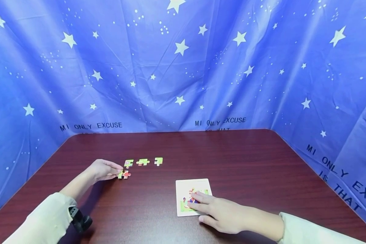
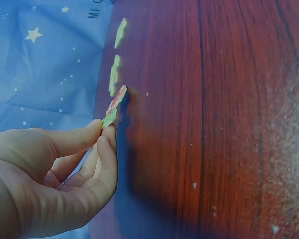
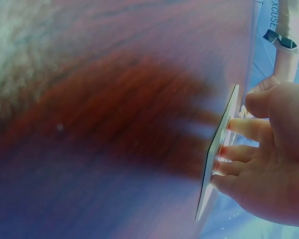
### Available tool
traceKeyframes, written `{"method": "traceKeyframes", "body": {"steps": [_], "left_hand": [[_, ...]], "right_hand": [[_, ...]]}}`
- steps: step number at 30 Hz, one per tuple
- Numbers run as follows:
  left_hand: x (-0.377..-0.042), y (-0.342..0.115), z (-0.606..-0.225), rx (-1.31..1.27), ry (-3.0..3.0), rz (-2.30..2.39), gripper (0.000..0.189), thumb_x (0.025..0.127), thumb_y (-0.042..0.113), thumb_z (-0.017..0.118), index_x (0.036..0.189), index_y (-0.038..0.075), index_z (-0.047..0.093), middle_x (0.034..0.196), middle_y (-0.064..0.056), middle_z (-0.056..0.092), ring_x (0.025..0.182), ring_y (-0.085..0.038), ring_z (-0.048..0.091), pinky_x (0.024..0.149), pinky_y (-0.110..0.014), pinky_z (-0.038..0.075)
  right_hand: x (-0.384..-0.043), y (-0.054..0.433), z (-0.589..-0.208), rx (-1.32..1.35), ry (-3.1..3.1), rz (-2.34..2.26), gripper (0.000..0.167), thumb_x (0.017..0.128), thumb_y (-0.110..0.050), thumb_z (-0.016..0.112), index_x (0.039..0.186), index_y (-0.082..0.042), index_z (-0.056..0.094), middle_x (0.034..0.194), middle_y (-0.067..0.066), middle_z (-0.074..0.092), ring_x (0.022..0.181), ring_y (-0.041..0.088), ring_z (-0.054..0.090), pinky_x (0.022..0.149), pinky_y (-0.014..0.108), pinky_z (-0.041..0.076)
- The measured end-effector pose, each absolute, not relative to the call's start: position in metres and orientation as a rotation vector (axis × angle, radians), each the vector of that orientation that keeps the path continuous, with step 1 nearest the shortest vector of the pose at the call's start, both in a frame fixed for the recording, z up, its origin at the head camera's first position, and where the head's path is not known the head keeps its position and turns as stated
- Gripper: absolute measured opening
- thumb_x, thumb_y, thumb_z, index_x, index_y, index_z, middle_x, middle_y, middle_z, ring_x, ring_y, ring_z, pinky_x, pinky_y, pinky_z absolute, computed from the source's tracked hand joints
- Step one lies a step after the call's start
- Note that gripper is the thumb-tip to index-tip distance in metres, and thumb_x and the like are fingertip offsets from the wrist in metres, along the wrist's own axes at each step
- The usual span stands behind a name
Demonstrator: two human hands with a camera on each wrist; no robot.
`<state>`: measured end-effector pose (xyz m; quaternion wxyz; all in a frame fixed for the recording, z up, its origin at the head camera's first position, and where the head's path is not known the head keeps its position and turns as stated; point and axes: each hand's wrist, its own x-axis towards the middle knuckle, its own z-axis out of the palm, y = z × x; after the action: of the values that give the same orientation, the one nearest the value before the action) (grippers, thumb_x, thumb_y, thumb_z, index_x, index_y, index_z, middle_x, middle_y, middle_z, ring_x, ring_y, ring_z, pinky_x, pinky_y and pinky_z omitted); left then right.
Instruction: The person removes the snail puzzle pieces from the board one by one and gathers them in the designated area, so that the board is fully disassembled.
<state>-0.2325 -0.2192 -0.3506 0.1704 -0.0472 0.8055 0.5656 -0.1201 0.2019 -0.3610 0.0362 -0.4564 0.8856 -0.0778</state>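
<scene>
My left hand pinches a puzzle piece with red and green print between thumb and fingers, at the left of the table. The left wrist view shows this piece at the fingertips, slightly tilted. Behind it lie three loose puzzle pieces in a row: a left one, a middle one and a right one. My right hand rests with fingers spread on a white-framed puzzle board, covering part of its coloured picture. In the right wrist view the board is seen edge-on under the fingertips.
The dark red-brown wooden table spreads under everything. A blue curtain with white stars hangs around its back and sides. A black device is strapped at the left wrist, close above the table.
</scene>
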Motion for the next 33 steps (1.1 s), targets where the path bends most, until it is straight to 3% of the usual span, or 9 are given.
{"method": "traceKeyframes", "body": {"steps": [17,33], "left_hand": [[-0.241,-0.214,-0.358,-0.112,2.438,1.557,0.032,0.083,-0.002,0.069,0.108,-0.02,0.061,0.07,0.003,0.071,0.064,-0.003,0.066,0.061,-0.018,0.057],[-0.244,-0.209,-0.358,-0.174,2.537,1.49,0.024,0.079,-0.002,0.073,0.097,-0.016,0.068,0.064,0.003,0.07,0.06,-0.003,0.065,0.058,-0.019,0.057]], "right_hand": [[-0.119,0.201,-0.359,-1.378,2.718,-0.237,0.046,0.104,-0.037,0.036,0.146,-0.019,0.042,0.153,0.009,0.04,0.142,0.027,0.038,0.112,0.041,0.04],[-0.117,0.2,-0.357,-1.335,2.691,-0.265,0.047,0.104,-0.037,0.035,0.147,-0.019,0.041,0.154,0.011,0.037,0.143,0.028,0.036,0.112,0.043,0.04]]}}
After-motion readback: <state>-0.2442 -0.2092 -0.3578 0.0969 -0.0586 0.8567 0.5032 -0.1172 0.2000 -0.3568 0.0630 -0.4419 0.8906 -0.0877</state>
